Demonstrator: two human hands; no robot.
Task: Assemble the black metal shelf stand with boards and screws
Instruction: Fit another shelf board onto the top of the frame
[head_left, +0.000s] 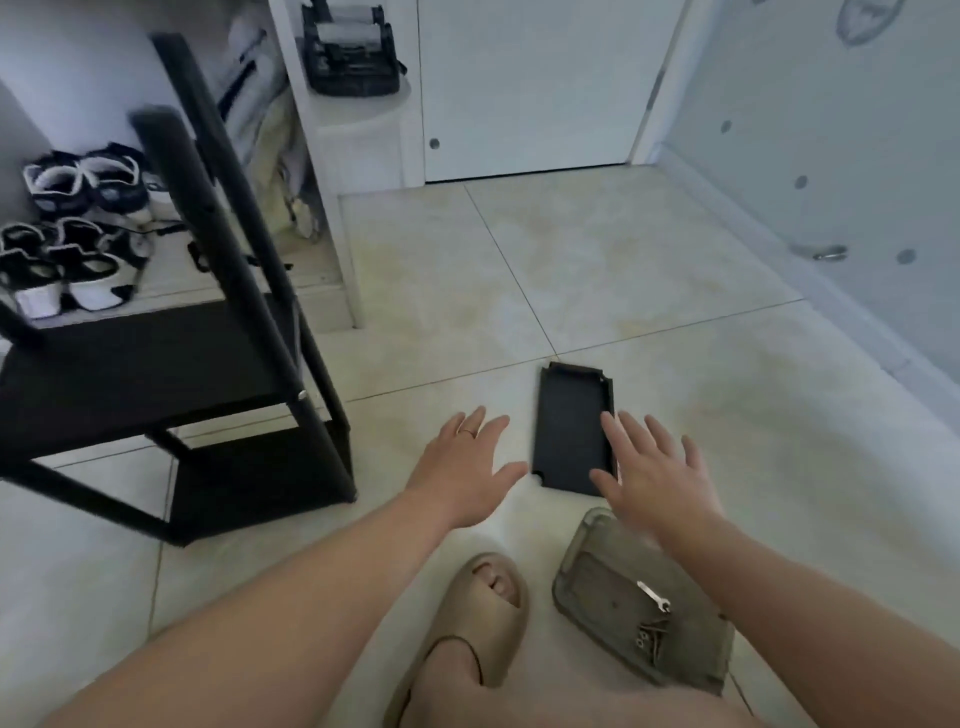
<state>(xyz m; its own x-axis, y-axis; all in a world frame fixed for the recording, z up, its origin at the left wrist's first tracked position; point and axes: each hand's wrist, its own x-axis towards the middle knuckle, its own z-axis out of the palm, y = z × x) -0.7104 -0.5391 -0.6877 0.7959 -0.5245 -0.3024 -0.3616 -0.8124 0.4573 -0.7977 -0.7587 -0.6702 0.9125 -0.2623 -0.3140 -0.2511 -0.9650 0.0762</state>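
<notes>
While reaching over black board (571, 431), left hand (467, 473), right hand (654, 478) splayed, empty.

Black-and-white sneakers (88, 270) stand beyond a beige slipper (467, 613).

Bare floor (649, 270) ahead of left grip (467, 462) and right grip (654, 478). Left of left grip, black shelf stand (208, 364). At right grip's fingertips, black board (571, 431); behind, tray (569, 571).

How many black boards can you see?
3. One loose board lies on the floor by the right hand; an upper board and a lower board sit in the stand. Others may be hidden.
</notes>
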